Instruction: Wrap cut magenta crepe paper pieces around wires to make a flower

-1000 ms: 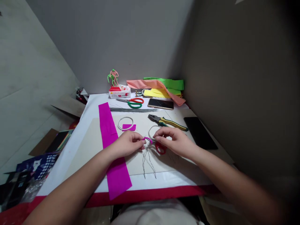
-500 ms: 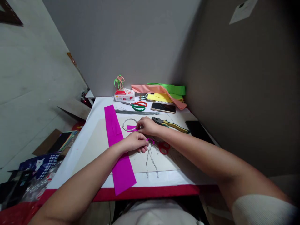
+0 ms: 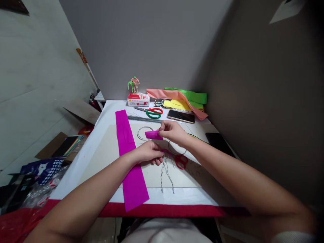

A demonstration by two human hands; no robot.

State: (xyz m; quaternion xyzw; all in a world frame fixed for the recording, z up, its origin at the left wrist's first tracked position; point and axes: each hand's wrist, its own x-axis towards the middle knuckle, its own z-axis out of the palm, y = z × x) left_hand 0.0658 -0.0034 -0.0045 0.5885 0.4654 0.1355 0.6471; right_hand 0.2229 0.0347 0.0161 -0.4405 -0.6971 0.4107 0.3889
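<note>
My left hand (image 3: 152, 152) pinches the upper part of a twisted wire figure (image 3: 165, 168), whose two thin legs hang down toward the table's front edge. A loop of magenta wrapping shows at its top, right by the fingertips. Between thumb and fingers, my right hand (image 3: 173, 131) holds a short magenta paper strip (image 3: 153, 135), raised a little over a wire coil (image 3: 139, 134). Under my left forearm runs a long magenta paper strip (image 3: 125, 135). Red-handled scissors (image 3: 181, 162) lie just right of the wire figure.
Behind are green-and-red scissors (image 3: 152, 112), a bundle of grey wires (image 3: 144, 118), a phone (image 3: 181, 116), folded coloured paper (image 3: 187, 98) and a small box (image 3: 138, 100) bearing two wrapped figures (image 3: 134, 85). A dark flat object (image 3: 219, 143) lies right. Grey walls enclose the back and right.
My right hand has lifted the short magenta strip and drawn it away from the wire figure, up and right. My left hand keeps its pinch on the figure. The view has shifted slightly.
</note>
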